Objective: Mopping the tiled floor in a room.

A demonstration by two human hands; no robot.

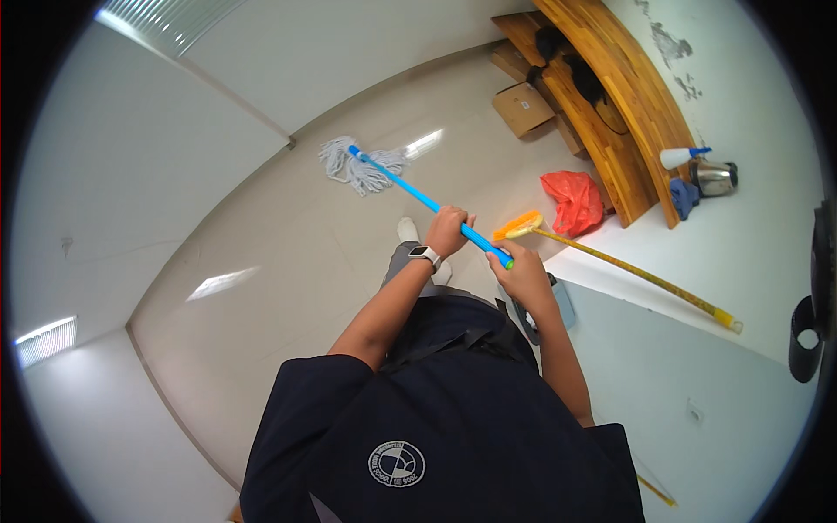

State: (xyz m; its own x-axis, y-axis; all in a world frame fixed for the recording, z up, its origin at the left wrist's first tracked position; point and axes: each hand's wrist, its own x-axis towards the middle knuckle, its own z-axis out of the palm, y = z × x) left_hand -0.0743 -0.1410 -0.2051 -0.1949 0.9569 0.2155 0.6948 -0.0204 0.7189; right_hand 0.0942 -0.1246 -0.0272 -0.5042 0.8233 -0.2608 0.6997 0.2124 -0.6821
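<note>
A string mop with a blue handle (pixel 412 191) slants away from my body across the floor. Its pale grey yarn head (pixel 359 171) lies spread on the tiles (pixel 307 222). My left hand (pixel 448 230), with a white-banded watch (pixel 424 254) on the wrist, is wrapped around the lower part of the ribbed grip. Closer to me, my right hand (pixel 525 271) holds the grip near its green-tipped end. Just beyond that hand, an orange-bristled broom (pixel 520 225) leans with its long yellow patterned stick against a white wall ledge.
A red plastic bag (pixel 573 202) sits by a wooden shelf unit (pixel 628 118). Cardboard boxes (pixel 523 110) stand beside it. On top are a spray bottle (pixel 677 157), a metal kettle (pixel 714 178) and a blue cloth (pixel 684 197). A grey-blue bin (pixel 563 304) stands near my right forearm.
</note>
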